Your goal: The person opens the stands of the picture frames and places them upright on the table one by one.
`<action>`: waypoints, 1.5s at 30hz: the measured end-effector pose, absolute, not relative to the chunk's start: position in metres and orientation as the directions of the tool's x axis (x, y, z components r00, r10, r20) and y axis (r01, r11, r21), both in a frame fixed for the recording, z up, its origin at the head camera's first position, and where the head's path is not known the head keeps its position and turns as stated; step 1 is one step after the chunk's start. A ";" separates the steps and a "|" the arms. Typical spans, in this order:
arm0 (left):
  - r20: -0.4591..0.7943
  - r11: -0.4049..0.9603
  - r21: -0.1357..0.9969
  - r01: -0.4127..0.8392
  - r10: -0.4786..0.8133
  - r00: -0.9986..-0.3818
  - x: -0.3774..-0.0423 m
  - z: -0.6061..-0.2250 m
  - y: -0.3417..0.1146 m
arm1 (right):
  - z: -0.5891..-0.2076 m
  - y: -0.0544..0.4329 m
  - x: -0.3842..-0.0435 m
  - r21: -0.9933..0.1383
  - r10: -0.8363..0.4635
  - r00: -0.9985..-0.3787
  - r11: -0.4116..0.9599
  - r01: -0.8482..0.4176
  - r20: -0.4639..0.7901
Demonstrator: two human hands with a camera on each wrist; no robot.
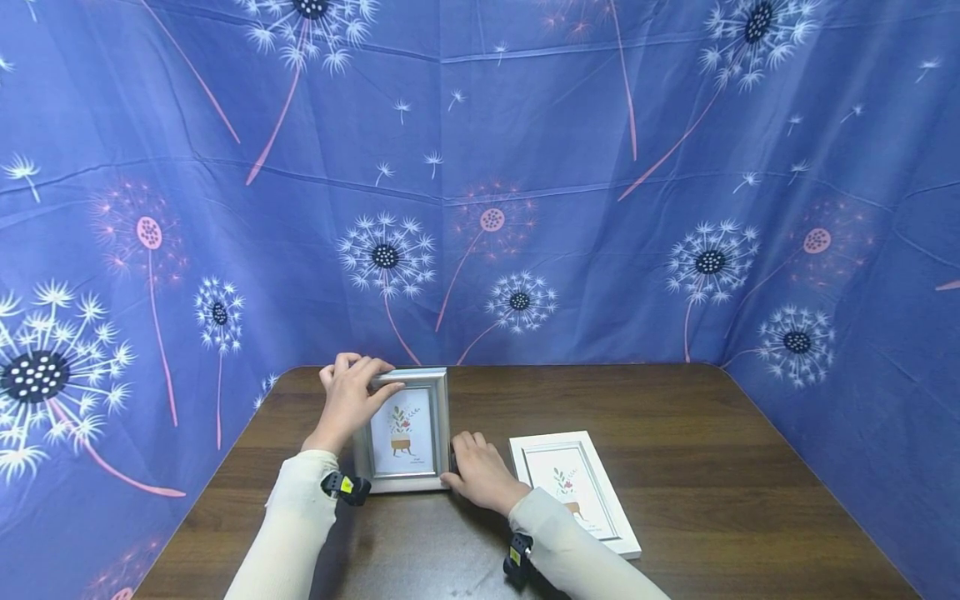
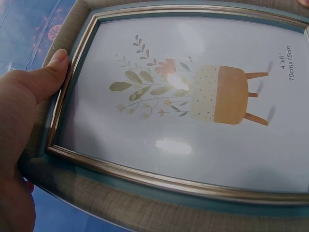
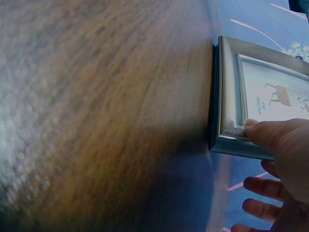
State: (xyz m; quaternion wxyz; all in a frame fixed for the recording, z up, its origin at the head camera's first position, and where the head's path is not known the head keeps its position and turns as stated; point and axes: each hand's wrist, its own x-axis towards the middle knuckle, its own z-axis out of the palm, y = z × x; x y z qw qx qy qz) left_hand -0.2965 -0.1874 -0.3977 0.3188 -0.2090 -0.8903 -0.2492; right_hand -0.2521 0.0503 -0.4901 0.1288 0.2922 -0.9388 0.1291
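A silver-grey picture frame (image 1: 442, 433) stands upright on the table, holding a print of a potted plant. My left hand (image 1: 351, 398) grips its top left corner, thumb across the front and fingers over the top edge; the left wrist view shows the thumb (image 2: 59, 60) on the frame border. At the lower right corner is my right hand (image 1: 483, 473), its thumb (image 3: 256, 129) on the front face. The other right fingers are spread beside and behind the frame's edge. A white picture frame (image 1: 626, 521) with a similar print lies flat, partly covered by my right forearm.
The brown wooden table (image 1: 712, 467) carries both frames. A blue cloth with dandelion patterns (image 1: 585, 208) hangs behind the table and along both sides.
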 end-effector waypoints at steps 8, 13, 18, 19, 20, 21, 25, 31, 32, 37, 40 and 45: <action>0.679 0.788 0.305 0.534 0.214 -0.703 -0.297 -0.398 -0.187 | -0.490 0.051 -0.255 -0.147 -0.520 -0.795 0.800 -0.581 0.312; 0.694 0.788 0.300 0.539 0.207 -0.689 -0.296 -0.398 -0.187 | -0.489 0.052 -0.255 -0.139 -0.524 -0.805 0.807 -0.574 0.278; 0.708 0.785 0.287 0.549 0.212 -0.673 -0.297 -0.399 -0.188 | -0.486 0.053 -0.254 -0.125 -0.528 -0.806 0.811 -0.572 0.267; 0.709 0.784 0.286 0.551 0.213 -0.672 -0.297 -0.399 -0.188 | -0.485 0.053 -0.253 -0.124 -0.528 -0.807 0.811 -0.571 0.263; 0.710 0.784 0.284 0.552 0.215 -0.671 -0.297 -0.399 -0.188 | -0.484 0.054 -0.253 -0.123 -0.527 -0.809 0.813 -0.569 0.261; 0.708 0.786 0.283 0.550 0.216 -0.672 -0.297 -0.399 -0.188 | -0.482 0.054 -0.252 -0.126 -0.525 -0.811 0.814 -0.567 0.259; 0.696 0.796 0.281 0.537 0.216 -0.685 -0.296 -0.398 -0.187 | -0.477 0.058 -0.251 -0.125 -0.524 -0.808 0.813 -0.569 0.269; 0.668 0.806 0.296 0.513 0.209 -0.714 -0.291 -0.396 -0.187 | -0.475 0.062 -0.249 -0.087 -0.523 -0.803 0.820 -0.566 0.286; 0.663 0.807 0.299 0.509 0.207 -0.719 -0.291 -0.395 -0.186 | -0.475 0.063 -0.250 -0.083 -0.524 -0.801 0.820 -0.566 0.289; 0.649 0.819 0.294 0.493 0.208 -0.732 -0.290 -0.394 -0.185 | -0.472 0.065 -0.249 -0.070 -0.532 -0.795 0.817 -0.572 0.292; 0.654 0.819 0.283 0.500 0.216 -0.725 -0.290 -0.393 -0.183 | -0.469 0.066 -0.248 -0.052 -0.540 -0.788 0.815 -0.578 0.297; 0.655 0.811 0.276 0.516 0.235 -0.718 -0.289 -0.390 -0.179 | -0.466 0.070 -0.247 -0.032 -0.551 -0.780 0.811 -0.585 0.298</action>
